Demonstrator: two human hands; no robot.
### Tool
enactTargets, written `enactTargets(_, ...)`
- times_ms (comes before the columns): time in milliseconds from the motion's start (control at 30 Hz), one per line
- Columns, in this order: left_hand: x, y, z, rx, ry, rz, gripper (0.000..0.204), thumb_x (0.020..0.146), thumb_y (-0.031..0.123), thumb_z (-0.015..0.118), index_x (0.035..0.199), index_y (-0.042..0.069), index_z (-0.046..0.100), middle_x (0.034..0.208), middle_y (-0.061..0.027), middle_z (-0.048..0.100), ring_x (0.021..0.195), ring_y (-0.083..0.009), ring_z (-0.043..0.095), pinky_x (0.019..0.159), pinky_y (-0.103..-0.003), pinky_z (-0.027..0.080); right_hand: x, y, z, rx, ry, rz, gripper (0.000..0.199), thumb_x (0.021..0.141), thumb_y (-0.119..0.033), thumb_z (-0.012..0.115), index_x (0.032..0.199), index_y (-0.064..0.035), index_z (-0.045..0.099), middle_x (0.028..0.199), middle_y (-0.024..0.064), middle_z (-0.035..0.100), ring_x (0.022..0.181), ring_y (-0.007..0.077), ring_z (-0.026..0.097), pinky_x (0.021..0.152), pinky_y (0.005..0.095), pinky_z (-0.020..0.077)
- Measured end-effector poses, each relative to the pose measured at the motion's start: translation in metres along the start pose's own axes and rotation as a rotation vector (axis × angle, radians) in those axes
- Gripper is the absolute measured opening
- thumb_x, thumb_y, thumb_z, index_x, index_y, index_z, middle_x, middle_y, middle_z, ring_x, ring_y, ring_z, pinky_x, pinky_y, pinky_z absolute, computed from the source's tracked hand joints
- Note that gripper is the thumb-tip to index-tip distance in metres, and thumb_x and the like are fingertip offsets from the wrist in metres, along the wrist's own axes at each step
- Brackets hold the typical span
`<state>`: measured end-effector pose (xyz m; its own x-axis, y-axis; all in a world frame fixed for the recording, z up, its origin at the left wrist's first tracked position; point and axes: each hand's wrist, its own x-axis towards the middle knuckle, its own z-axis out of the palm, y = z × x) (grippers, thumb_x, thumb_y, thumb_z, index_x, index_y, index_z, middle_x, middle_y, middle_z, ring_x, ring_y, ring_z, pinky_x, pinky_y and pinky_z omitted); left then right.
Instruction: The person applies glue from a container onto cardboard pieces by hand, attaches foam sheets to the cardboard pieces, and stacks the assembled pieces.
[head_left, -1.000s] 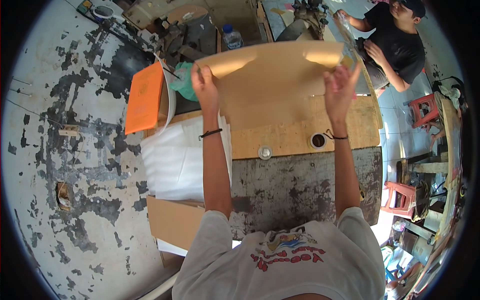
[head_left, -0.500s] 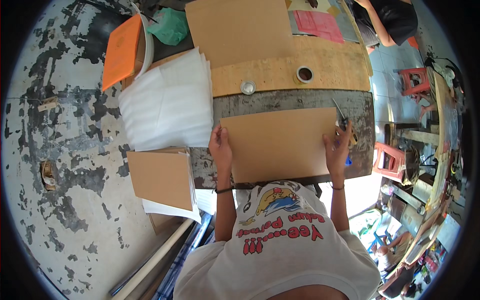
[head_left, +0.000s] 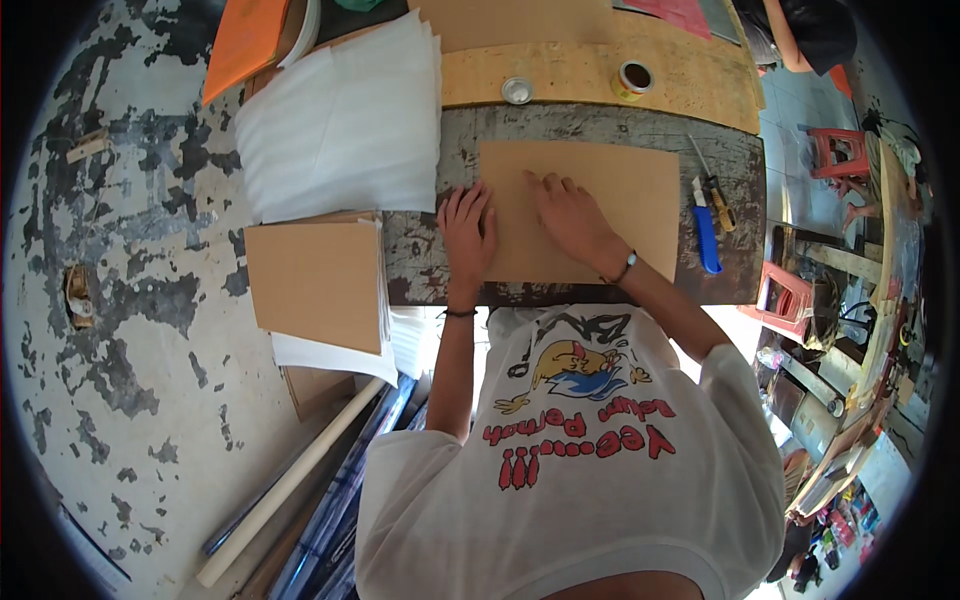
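Observation:
A brown cardboard sheet (head_left: 620,190) lies flat on the dark worn table (head_left: 600,120) in front of me. My left hand (head_left: 467,228) rests palm down on the sheet's left edge, fingers apart. My right hand (head_left: 568,215) lies flat on the sheet just right of it, fingers spread toward the far left corner. Neither hand holds anything.
A blue utility knife (head_left: 706,225) and a yellow-handled cutter (head_left: 716,190) lie right of the sheet. Tape roll (head_left: 634,78) and a round metal lid (head_left: 517,90) sit on a wooden board (head_left: 690,90). White foam sheets (head_left: 340,120) and cardboard stack (head_left: 315,280) stand left. Another person (head_left: 800,35) at far right.
The cardboard sheet came from the far pile down onto the table before me. My hands moved from its outer edges to lie flat together on its left part.

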<state>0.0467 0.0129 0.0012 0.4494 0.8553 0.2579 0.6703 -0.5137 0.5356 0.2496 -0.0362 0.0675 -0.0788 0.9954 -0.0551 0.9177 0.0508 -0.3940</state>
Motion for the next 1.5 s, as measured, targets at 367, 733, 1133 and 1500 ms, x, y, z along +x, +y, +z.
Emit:
enactTargets(367, 0.000, -0.003, 0.000, -0.071, 0.098, -0.066, 0.034, 0.093, 0.010, 0.064, 0.126, 0.010, 0.064, 0.132, -0.0055, 0.064, 0.132, -0.0285, 0.051, 0.115, -0.049, 0.031, 0.058, -0.018, 0.041, -0.523, -0.091, -0.141, 0.057, 0.090, -0.016, 0.059, 0.142, 0.0031, 0.047, 0.109, 0.0178, 0.061, 0.095, 0.0292, 0.065, 0.078, 0.0385, 0.0540)
enactTargets(733, 0.000, -0.003, 0.001, -0.060, 0.089, -0.067, 0.033, 0.093, 0.011, 0.064, 0.126, 0.010, 0.064, 0.132, -0.0039, 0.064, 0.133, -0.0269, 0.051, 0.115, -0.048, 0.031, 0.055, -0.020, 0.033, -0.666, -0.290, -0.206, 0.042, 0.089, -0.013, 0.059, 0.127, 0.0037, 0.060, 0.105, 0.0179, 0.064, 0.098, 0.0312, 0.064, 0.081, 0.0400, 0.0506)
enactTargets(1133, 0.000, -0.004, 0.001, -0.053, 0.043, -0.069, 0.032, 0.094, 0.014, 0.061, 0.126, 0.011, 0.065, 0.132, -0.0037, 0.063, 0.133, -0.0270, 0.050, 0.116, -0.048, 0.030, -0.087, 0.026, -0.057, 0.149, -0.188, 0.225, 0.044, 0.096, -0.014, 0.055, 0.140, -0.0116, 0.053, 0.109, 0.0146, 0.064, 0.098, 0.0331, 0.065, 0.085, 0.0468, 0.0539)
enactTargets(1500, 0.001, -0.003, 0.007, 0.007, 0.022, -0.044, 0.031, 0.099, 0.018, 0.056, 0.127, 0.008, 0.063, 0.135, -0.0068, 0.060, 0.136, -0.0301, 0.046, 0.116, -0.049, 0.027, -0.080, 0.027, -0.018, -0.061, -0.193, 0.223, 0.061, 0.091, -0.010, 0.057, 0.150, -0.0183, 0.044, 0.109, 0.0137, 0.058, 0.105, 0.0328, 0.064, 0.081, 0.0454, 0.0555)
